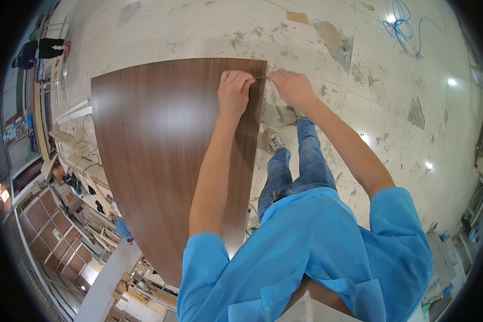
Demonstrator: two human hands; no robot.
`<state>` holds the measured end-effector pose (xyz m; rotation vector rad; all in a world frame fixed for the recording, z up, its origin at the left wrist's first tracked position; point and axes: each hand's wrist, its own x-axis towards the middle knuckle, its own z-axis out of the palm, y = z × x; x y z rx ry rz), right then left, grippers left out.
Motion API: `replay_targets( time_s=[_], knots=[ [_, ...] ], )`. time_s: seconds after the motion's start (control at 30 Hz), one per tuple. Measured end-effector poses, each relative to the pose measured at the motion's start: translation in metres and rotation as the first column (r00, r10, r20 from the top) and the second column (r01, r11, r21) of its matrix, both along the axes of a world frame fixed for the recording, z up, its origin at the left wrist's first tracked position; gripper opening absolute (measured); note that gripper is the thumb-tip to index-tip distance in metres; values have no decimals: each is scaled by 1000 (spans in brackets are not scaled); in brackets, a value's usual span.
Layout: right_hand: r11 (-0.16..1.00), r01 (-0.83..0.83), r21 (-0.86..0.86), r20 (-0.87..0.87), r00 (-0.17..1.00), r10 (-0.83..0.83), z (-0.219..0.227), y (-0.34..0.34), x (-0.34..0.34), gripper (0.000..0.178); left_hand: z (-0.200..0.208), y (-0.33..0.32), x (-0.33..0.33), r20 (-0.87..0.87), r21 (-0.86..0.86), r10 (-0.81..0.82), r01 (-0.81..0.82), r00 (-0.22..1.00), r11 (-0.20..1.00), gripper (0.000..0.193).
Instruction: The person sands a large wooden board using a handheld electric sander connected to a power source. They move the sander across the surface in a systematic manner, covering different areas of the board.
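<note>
A large dark walnut-coloured wood panel [155,145] lies flat in front of me. My left hand [234,91] rests on its far right corner with the fingers curled, pinching a thin strip [261,78] at the panel's edge. My right hand [291,88] is just off the same corner, fingers closed on the other end of that thin strip. Both forearms reach out from blue short sleeves. My legs in blue jeans and one shoe [274,139] show below the panel's right edge.
The worn, patched white floor [359,64] spreads to the right, with a coil of blue cable [402,24] at the far top. Shelving and cluttered workbenches [75,177] line the left side. Another person in dark clothes [40,51] stands at the upper left.
</note>
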<state>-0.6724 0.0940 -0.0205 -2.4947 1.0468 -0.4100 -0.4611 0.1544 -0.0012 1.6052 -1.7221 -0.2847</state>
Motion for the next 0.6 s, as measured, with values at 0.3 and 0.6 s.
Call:
replay_targets(
  time_s=[0.3,0.6],
  knots=[
    [994,-71,82,67,996,66,7,74,4,17,17,74,12,-26,83,-100,102,995,991,11],
    [994,108,-15,-62,992,-109,8,-49,13,14,11,-68,15,75,35,-125,123,989,992,6]
  ],
)
